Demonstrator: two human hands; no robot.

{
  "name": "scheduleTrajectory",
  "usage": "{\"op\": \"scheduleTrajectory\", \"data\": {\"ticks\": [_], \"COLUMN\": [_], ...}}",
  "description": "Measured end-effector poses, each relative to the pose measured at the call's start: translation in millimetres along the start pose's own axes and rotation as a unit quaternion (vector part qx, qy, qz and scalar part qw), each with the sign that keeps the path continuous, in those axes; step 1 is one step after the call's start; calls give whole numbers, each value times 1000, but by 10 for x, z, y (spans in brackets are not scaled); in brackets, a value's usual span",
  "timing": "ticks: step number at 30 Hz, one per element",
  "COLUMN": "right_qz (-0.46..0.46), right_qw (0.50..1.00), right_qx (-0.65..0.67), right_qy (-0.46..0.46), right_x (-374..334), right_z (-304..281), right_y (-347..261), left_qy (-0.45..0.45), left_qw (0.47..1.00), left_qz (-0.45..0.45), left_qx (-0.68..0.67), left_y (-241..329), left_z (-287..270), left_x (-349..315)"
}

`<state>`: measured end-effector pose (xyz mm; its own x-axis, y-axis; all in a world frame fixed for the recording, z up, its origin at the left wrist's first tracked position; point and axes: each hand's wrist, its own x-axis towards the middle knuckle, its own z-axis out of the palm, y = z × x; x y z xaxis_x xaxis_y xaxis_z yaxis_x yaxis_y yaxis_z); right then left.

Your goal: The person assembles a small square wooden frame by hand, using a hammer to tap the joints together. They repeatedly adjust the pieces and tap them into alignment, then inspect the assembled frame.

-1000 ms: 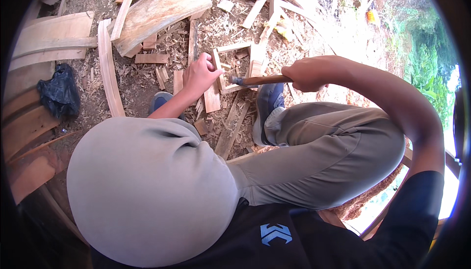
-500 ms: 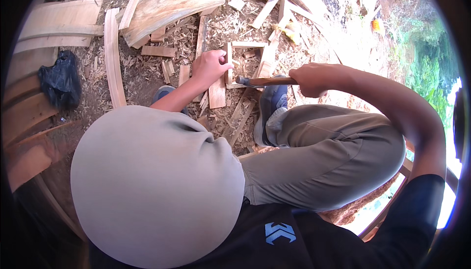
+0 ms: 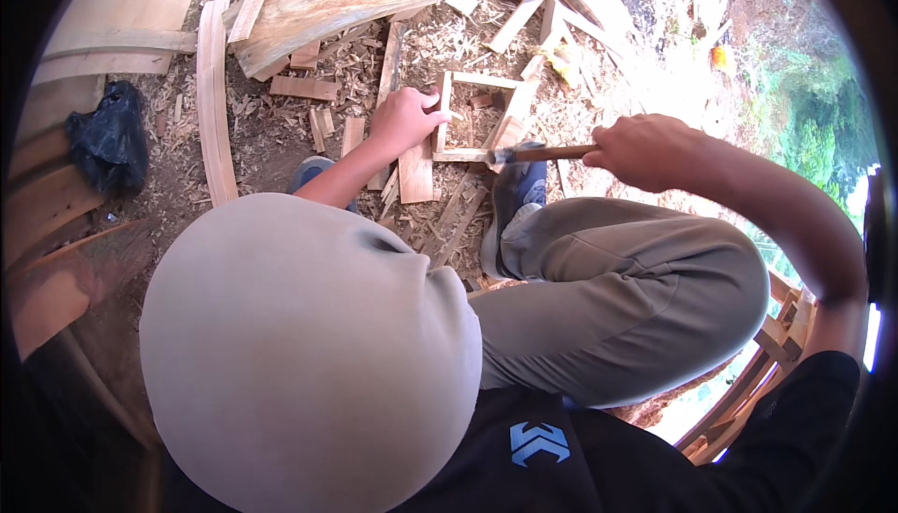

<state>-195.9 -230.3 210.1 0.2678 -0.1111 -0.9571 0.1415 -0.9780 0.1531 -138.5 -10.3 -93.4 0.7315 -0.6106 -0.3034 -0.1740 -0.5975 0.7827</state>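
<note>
A small four-sided wooden frame (image 3: 461, 155) made of narrow strips rests over a board near my feet. My left hand (image 3: 404, 123) is closed at its left strip, thumb and fingers bent about the wood; whether a nail is between them is too small to tell. In my right hand (image 3: 641, 152) is a hammer (image 3: 552, 152), gripped by its wooden handle. Its head, slightly blurred, hangs by the frame's near right corner, just above my right shoe (image 3: 520, 189). Contact between hammer and frame cannot be made out.
Wood shavings and offcuts (image 3: 305, 88) litter the dirt ground. A thick slab (image 3: 346, 3) lies at the far side, with a long curved board (image 3: 214, 101) beside it. A black plastic bag (image 3: 108, 144) sits on planks at the left. My bent knees take up the foreground.
The hammer and my right hand have shifted right, so the head has left the space over the frame's near strip. My left hand stays at the left strip.
</note>
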Motion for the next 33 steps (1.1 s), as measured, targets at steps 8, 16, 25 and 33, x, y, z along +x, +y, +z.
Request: {"op": "scheduleTrajectory", "data": {"ticks": [8,16,25,33], "right_qz": [-107,-119,-133,-95], "right_qw": [969,944,925,937], "right_qx": [196,305,343,316], "right_qy": [106,39,93,109], "right_x": [569,788,843,608], "right_z": [587,1089,1403,1367], "right_y": [799,736,495,449], "left_qy": [-8,-42,-26,-30], "left_qw": [1000,999,999,999], "left_qz": [-23,-28,-25,-21], "left_qx": [-1,6,-20,-15], "left_y": [70,40,29,5], "left_z": [-24,-26,-5,-4], "left_x": [-75,-19,-25,-22]}}
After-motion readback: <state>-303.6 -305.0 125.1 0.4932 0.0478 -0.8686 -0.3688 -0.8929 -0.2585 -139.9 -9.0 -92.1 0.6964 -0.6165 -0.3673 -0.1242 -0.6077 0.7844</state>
